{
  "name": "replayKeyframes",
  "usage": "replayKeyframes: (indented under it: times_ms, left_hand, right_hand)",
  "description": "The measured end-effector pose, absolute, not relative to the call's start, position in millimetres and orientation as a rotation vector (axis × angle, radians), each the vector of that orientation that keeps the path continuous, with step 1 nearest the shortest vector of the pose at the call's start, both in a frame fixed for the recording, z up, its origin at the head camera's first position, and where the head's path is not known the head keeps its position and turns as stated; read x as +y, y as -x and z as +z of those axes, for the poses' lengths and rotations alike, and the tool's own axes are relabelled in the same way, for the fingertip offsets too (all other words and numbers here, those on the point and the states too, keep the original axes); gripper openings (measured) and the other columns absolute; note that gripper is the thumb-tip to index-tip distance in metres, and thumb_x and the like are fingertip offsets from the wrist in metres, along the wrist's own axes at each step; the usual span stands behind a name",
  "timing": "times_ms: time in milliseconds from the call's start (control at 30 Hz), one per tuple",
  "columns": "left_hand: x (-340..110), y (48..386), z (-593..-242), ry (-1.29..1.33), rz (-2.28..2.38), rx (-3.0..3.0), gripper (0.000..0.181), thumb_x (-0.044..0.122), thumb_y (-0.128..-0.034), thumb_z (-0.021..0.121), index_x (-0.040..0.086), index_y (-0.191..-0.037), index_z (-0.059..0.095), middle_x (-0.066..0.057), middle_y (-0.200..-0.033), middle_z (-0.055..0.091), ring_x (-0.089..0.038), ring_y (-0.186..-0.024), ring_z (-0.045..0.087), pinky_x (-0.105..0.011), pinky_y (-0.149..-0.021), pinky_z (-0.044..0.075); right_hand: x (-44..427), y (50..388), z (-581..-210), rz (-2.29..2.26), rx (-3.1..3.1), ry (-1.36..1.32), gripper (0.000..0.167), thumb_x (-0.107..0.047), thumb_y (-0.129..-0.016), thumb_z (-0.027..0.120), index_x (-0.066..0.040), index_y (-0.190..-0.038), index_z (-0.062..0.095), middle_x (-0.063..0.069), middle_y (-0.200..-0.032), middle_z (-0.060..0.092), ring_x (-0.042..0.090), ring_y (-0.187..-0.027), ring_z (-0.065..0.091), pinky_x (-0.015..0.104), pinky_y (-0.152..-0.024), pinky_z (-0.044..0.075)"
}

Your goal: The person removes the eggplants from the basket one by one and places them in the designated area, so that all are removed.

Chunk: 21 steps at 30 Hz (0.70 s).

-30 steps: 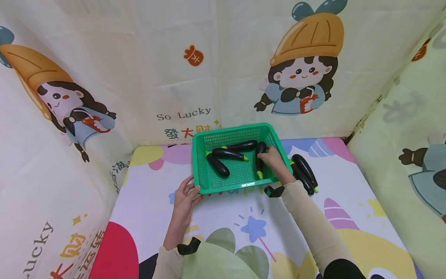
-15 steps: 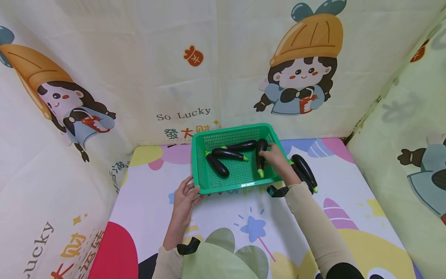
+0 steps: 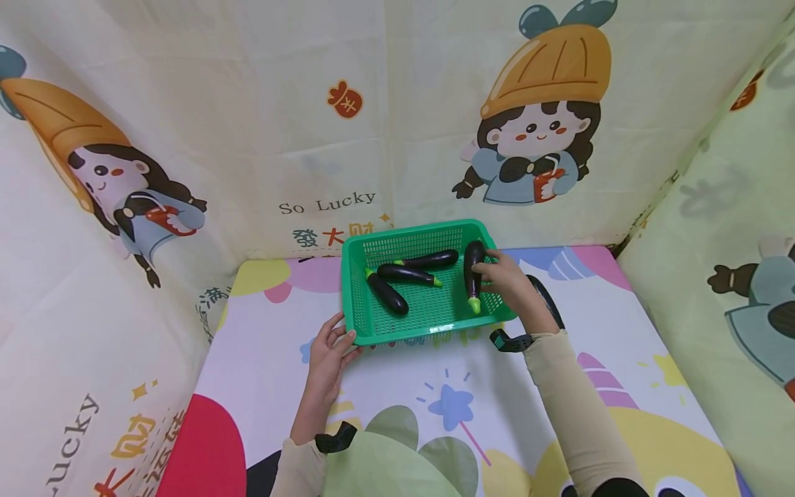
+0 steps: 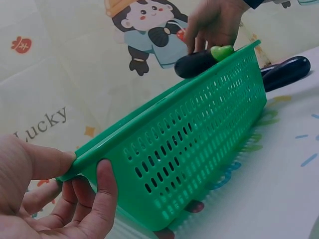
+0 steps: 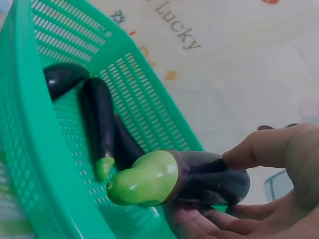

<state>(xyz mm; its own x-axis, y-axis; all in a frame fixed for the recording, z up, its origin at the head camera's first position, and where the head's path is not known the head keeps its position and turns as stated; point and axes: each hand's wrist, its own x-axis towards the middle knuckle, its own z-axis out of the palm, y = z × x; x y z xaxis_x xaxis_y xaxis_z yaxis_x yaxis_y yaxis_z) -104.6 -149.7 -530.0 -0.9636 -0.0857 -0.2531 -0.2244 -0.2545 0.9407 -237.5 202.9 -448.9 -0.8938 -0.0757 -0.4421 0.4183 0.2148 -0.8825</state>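
Note:
A green plastic basket [image 3: 373,333] with slotted walls stands on the table, and my left hand [image 3: 328,355] grips its near left corner, thumb on the rim and fingers below it. My right hand [image 3: 511,281] pinches a dark purple eggplant [image 3: 474,273] over the basket's right end. In the left wrist view this eggplant [image 4: 197,62] shows at rim height, and its green stem end points toward the near side. Inside the basket lie three more eggplants: one at the left [image 3: 388,293], one in the middle [image 3: 410,275] and one at the back [image 3: 435,259].
To the right of the basket, more eggplants [image 4: 286,72] lie on the table, partly hidden behind my right arm in the head view. A printed cloth [image 3: 453,435] covers the tabletop. Fabric walls [image 3: 410,138] with cartoon figures stand behind and at both sides.
My right hand has lifted the eggplant it holds and carried it to the right, toward the basket's right rim. The left hand and the basket have stayed where they were.

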Motion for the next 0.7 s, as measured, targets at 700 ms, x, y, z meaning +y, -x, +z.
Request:
replayKeyframes:
  times_ms: [700]
  left_hand:
    - [-149.3,104.9,-529.1,0.397,2.363,1.874,0.060,0.010,-0.1046,0.063,0.014,-0.159,0.039,-0.012,-0.129,0.054,-0.008,-0.093,0.070,-0.028,-0.084,0.062]
  right_hand:
    - [263.7,226.3,-439.9,-1.663,2.164,-0.004,0.075,-0.020,-0.107,0.053,-0.010,-0.168,0.011,0.014,-0.138,0.051,0.012,-0.100,0.058,0.022,-0.085,0.057]
